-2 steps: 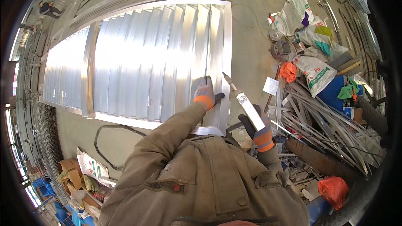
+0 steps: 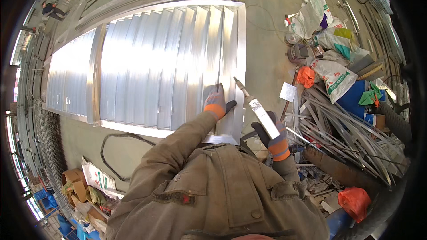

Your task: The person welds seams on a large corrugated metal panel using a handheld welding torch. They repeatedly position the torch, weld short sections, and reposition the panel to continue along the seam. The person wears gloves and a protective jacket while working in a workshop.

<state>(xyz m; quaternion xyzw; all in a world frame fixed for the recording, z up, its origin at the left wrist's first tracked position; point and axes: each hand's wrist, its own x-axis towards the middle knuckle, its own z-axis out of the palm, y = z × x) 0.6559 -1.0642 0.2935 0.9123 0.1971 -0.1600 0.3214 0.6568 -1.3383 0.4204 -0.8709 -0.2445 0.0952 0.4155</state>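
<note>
A large silvery louvred metal panel (image 2: 240,44) with a flat frame lies in front of me, its slats running away from my body. My left hand (image 2: 215,101), in a grey and orange glove, rests with fingers stretched out on the slats near the panel's right end, thumb spread toward the frame. My right hand (image 2: 279,144), gloved alike, is closed round a slim white stick-shaped tool (image 2: 263,116) with a narrow grey tapered tip. That tip points away from me and hovers over the frame's right side; whether it touches the metal I cannot tell.
On the right lie a heap of thin metal strips (image 2: 338,124), white sacks (image 2: 336,80), a blue drum (image 2: 351,100) and an orange bag (image 2: 354,204). A dark cable (image 2: 103,151) curls on the floor at left, near cardboard boxes (image 2: 75,184). Another person (image 2: 53,10) is far left.
The white tool and its tip have shifted slightly left. My left hand has slid a little left and nearer to me, still on the slats.
</note>
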